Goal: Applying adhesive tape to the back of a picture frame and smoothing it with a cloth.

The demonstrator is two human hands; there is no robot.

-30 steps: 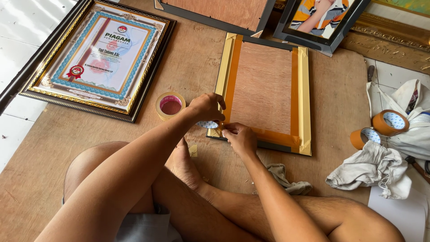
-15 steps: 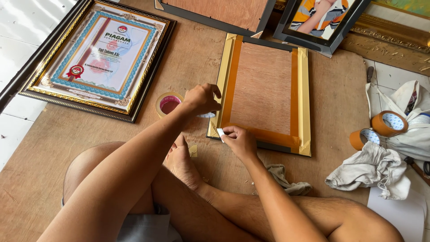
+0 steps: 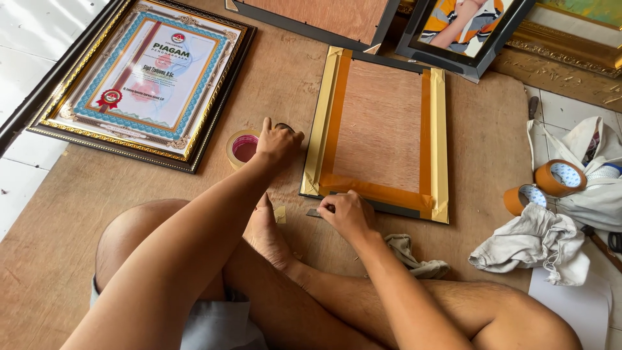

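A picture frame [image 3: 379, 133] lies face down on the brown board [image 3: 97, 194] that covers the floor, its plywood back up, its long axis running away from the person toward the far side, with orange tape along its edges and gold tape folded over the rim. The right hand [image 3: 346, 214] rests at the near edge of the frame, close to its near left corner, fingers curled and pinching a small dark blade [image 3: 313, 212] that lies flat just outside the frame and points left. The left hand [image 3: 277, 144] sits just left of the frame's left side, fingers bent down and closed over a roll of tape [image 3: 243, 148] standing on the board, pink inside its core. A framed certificate [image 3: 146, 81] lies well to the left, tilted. A grey rag [image 3: 414, 256] lies just beside the right wrist. Two more tape rolls [image 3: 544, 188] rest on white cloth [image 3: 531, 243] well to the right.
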